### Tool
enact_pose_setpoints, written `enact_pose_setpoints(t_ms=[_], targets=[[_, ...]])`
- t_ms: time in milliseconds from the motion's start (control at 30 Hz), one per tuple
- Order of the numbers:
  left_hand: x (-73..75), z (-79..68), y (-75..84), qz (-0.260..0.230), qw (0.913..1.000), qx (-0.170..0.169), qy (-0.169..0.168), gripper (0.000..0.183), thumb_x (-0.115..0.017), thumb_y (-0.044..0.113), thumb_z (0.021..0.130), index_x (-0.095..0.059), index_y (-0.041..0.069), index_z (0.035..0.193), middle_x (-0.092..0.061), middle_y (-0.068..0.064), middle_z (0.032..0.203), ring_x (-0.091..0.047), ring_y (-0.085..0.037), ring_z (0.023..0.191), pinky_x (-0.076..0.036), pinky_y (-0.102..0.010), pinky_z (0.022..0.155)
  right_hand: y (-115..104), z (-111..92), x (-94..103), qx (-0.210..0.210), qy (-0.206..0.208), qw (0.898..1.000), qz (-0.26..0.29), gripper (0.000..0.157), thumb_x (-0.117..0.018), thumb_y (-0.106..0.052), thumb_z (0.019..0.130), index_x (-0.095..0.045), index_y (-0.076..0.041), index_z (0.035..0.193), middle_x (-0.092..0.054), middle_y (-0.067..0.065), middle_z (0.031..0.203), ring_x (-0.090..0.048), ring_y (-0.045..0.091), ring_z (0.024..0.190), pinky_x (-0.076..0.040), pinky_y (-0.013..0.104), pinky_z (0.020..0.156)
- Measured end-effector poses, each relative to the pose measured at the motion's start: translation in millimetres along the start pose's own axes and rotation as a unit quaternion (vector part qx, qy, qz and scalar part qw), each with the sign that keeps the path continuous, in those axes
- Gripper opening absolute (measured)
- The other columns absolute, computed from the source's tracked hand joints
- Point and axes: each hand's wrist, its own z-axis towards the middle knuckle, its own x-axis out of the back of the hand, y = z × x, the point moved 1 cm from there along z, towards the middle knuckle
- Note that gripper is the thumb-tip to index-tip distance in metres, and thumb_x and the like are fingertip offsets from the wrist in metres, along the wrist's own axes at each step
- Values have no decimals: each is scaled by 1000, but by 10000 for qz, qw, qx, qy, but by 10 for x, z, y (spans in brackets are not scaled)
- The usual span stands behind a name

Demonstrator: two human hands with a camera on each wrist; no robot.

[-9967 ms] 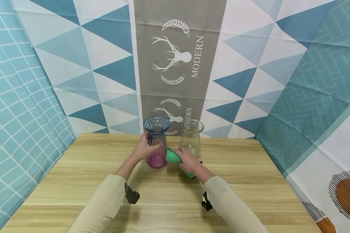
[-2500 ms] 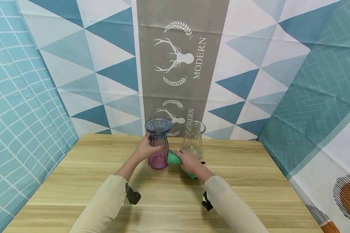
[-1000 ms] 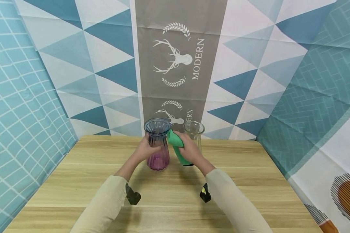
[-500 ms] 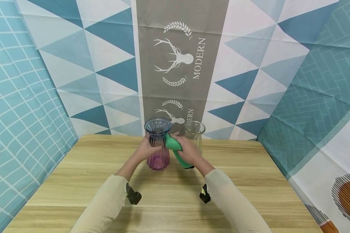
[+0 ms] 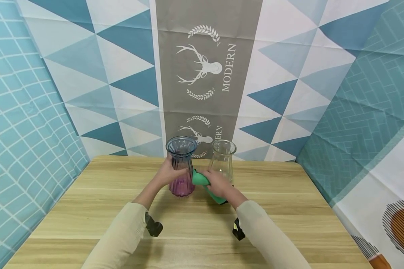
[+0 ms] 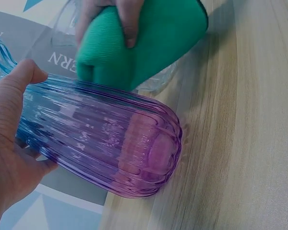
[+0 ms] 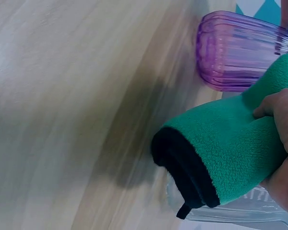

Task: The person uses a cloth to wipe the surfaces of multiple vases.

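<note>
A ribbed glass vase [image 5: 181,185], blue at its flared rim and pink-purple at the base, stands upright near the back of the table. My left hand [image 5: 167,172] grips it round the middle from the left, thumb and fingers on either side, as the left wrist view shows. A folded green cloth [image 7: 230,143] with a black edge is held in my right hand [image 5: 219,184]. In the left wrist view the cloth [image 6: 120,52] touches the vase's side. Part of the cloth is hidden under the right hand in the head view.
A clear glass vase [image 5: 223,158] stands just behind and to the right of my right hand. The wooden table [image 5: 195,239] ends at a patterned wall covering [image 5: 202,67] behind both vases. A black wrist camera [image 5: 153,226] hangs under my left sleeve.
Over the last second my right hand has slid the cloth down the vase's side, from near its neck to its lower half. The left hand keeps its grip and the vase has stayed put.
</note>
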Motion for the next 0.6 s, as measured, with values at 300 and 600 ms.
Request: enact_pose_setpoints(t_ms=[300, 600], targets=[[2, -21, 75, -82, 9999, 54, 64, 81, -71, 5, 75, -27, 3, 142, -48, -26, 134, -46, -40, 126, -34, -50, 109, 19, -77, -111, 201, -250, 9981, -518, 61, -66, -6, 82, -46, -21, 137, -54, 11, 125, -54, 28, 113, -50, 43, 92], [5, -26, 4, 32, 9996, 246, 118, 86, -74, 13, 75, -23, 5, 144, -45, -25, 137, -42, -39, 129, -31, -50, 111, 73, -121, -63, 205, -283, 9991, -229, 64, -64, -3, 82, -43, -20, 140, -52, 12, 131, -54, 31, 115, -49, 45, 94]])
